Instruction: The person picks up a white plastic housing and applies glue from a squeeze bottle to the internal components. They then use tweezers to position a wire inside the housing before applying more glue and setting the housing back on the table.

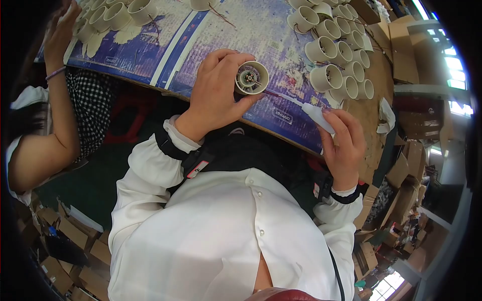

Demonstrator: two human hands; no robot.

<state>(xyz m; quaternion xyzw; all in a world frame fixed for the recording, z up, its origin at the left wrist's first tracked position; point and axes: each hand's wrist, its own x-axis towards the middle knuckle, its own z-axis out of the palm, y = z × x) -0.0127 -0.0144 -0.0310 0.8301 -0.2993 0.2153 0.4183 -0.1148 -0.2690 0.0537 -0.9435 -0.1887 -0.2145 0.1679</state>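
My left hand [213, 90] is wrapped round a cream cylindrical housing [263, 75] above the near edge of the table. Its open end faces up and shows a round motor-like part [249, 78] with a dark centre. On the right, my right hand [345, 143] pinches a small white squeeze bottle [317, 116], which looks like a glue bottle. The bottle's long thin nozzle [287, 97] points left, its tip close to the housing's lower right side. Whether the tip touches the housing, I cannot tell.
Many similar cream housings [324, 49] with thin wires crowd the table's right side. Another group [117, 16] stands at the far left, near another person's arm [63, 110]. Printed blue-and-white cardboard [226, 42] covers the tabletop. Cardboard boxes [404, 55] stand beyond the right edge.
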